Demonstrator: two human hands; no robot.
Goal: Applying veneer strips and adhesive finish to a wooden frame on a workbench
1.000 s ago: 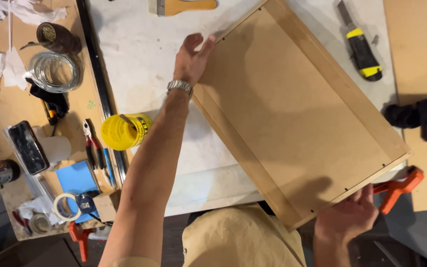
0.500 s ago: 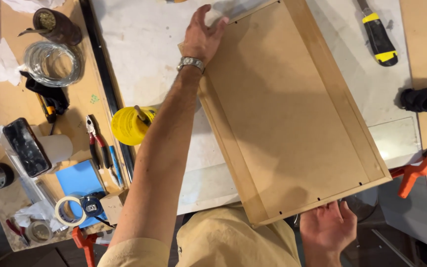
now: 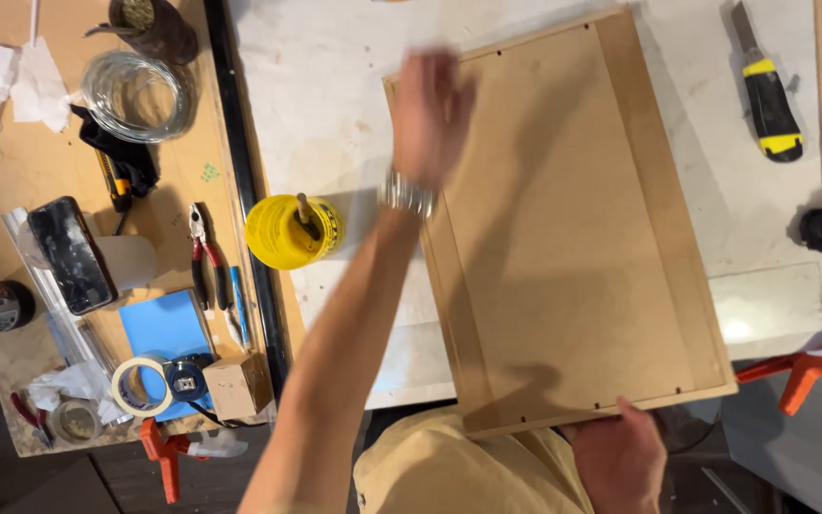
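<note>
Brown fibreboard frame [image 3: 563, 228] lies flat on your white desk [image 3: 335, 114], near edge overhanging. Your right hand [image 3: 620, 457] grips that near edge; left hand [image 3: 430, 109] blurred above the far corner, grip unclear. Frame looks assembled; positioning apparently unfinished.

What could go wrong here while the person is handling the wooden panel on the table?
1. The panel sticks out over the table edge, with only the right hand at its near edge; it might tip or slide off.
2. The left hand is blurred over the far corner, close to the yellow tub; the forearm may knock it.
3. The utility knife lies beside the panel and could be pushed.
</note>
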